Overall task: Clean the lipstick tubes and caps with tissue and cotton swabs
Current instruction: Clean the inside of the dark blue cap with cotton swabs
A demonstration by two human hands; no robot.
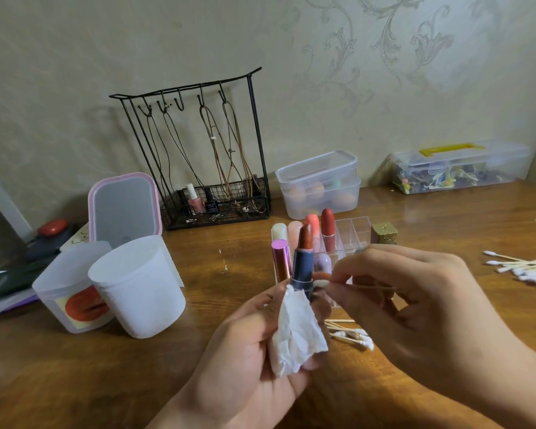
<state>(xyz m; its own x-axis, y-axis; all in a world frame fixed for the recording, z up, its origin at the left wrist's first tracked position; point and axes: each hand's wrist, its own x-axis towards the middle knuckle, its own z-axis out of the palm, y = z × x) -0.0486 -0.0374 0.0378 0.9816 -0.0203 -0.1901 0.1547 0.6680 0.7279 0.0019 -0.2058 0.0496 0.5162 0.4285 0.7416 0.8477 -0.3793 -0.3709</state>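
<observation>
My left hand (248, 351) holds an open lipstick (302, 264) upright, a dark blue tube with a brown-red bullet, together with a crumpled white tissue (294, 332). My right hand (415, 292) pinches a cotton swab (362, 286) and its white tip touches the side of the tube. Behind them a clear organizer (355, 232) holds several lipsticks, with a pink metallic tube (280, 260) at its left. A gold cap (384, 233) stands beside the organizer.
Loose cotton swabs lie under my hands (350, 334) and in a pile at the right edge (529, 269). Two white plastic cups (136, 292) and a pink mirror (124, 207) stand at left. A black wire rack (198, 168) and clear boxes (321, 184) line the wall.
</observation>
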